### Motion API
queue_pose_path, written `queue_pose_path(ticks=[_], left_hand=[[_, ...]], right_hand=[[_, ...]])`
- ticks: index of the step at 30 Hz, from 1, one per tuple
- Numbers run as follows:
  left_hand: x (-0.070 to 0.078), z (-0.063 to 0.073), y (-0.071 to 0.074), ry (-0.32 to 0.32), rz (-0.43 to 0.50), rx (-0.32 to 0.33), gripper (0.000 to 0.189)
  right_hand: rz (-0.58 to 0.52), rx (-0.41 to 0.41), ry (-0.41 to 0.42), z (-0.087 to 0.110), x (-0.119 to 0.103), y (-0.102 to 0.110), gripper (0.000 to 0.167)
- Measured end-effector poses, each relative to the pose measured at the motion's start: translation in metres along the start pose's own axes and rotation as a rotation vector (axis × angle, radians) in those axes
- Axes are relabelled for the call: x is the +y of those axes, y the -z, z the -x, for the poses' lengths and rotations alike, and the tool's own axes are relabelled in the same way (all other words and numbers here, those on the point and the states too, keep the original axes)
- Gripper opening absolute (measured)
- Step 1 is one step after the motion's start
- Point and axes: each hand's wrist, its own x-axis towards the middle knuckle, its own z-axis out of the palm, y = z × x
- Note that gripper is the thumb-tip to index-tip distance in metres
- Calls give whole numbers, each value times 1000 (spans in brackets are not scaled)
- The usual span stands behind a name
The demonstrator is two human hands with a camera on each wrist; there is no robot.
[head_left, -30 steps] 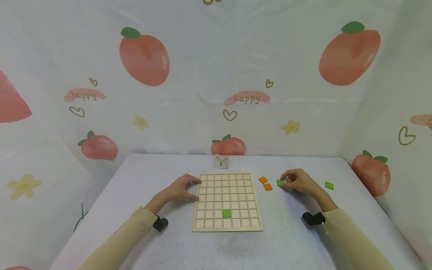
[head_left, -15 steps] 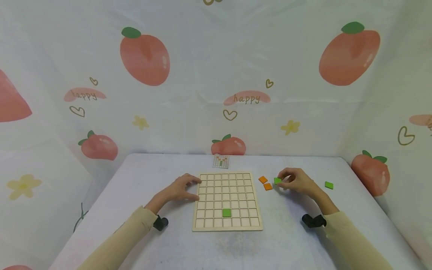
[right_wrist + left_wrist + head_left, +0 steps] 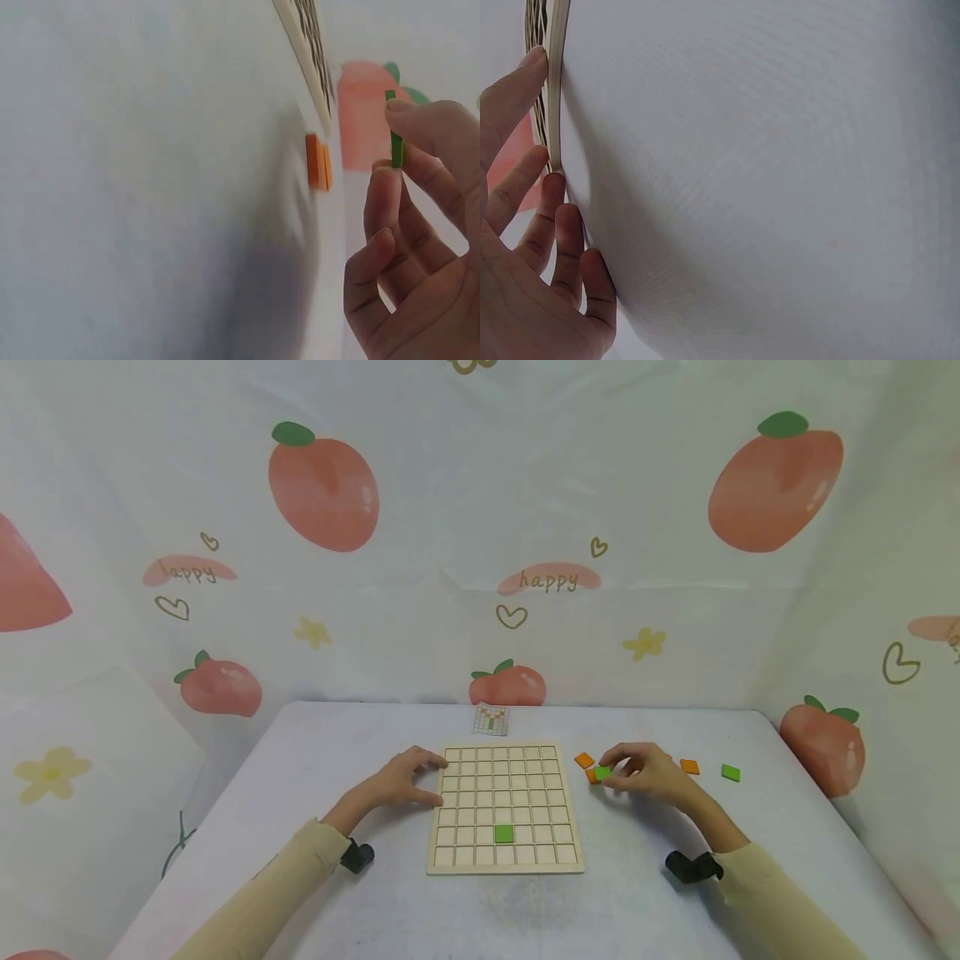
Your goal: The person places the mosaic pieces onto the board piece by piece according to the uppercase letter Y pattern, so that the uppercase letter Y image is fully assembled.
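A wooden grid board lies on the white table, with one green tile in a cell near its front. My left hand touches the board's left edge with thumb and fingertips; the left wrist view shows the fingers spread along the edge. To the right of the board, my right hand pinches a green square tile between thumb and fingers. That tile is raised off the table and partly covers one of two orange tiles beside the board.
A small card with a printed grid pattern lies behind the board. Beyond the right hand are another orange tile and a green tile. A fruit-patterned curtain hangs at the table's back edge.
My right hand has lifted the green tile and carried it left toward the board, uncovering an orange tile behind the hand. The left hand and board stay where they were.
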Motion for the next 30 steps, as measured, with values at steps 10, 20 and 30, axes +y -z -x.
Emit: queue_pose_path(ticks=[10,20,30], left_hand=[[0,1,-1,10,9,-1,60],[-1,-1,-1,19,5,3,60],[0,0,-1,0,20,5,59]], right_hand=[[-16,-49,68,-4,-12,-23,25],[-40,-84,114,-11,-17,-49,23],[-45,-115,150,-18,-23,-77,23]])
